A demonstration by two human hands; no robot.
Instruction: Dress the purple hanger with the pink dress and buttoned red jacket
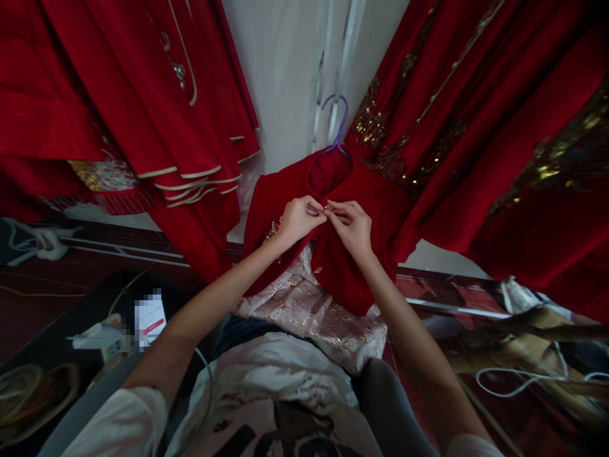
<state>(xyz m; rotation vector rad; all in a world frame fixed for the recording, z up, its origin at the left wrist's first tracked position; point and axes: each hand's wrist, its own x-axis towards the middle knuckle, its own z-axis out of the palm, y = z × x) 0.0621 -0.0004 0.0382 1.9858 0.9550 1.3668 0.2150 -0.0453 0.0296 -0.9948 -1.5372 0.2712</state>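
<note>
A red jacket (371, 184) hangs on a purple hanger (340, 124) in front of me, its two front edges meeting below the round neckline. My left hand (302, 222) pinches the front edge on the left, fingertips closed together. Against those fingertips, my right hand (352, 225) pinches the other edge, where a small shiny fastening shows; its exact kind is too small to tell. Beaded trim (273, 230) decorates the jacket's left side, partly behind my left wrist. Under the jacket, a pale patterned cloth (318, 317) with metallic designs drapes over my lap.
Red garments with pale piping (190, 181) hang at left, and red gold-sequined garments (476, 158) at right. A phone-like screen (153, 317) and a white power strip (107, 333) lie on the dark surface at left. A white cable (518, 374) loops at lower right.
</note>
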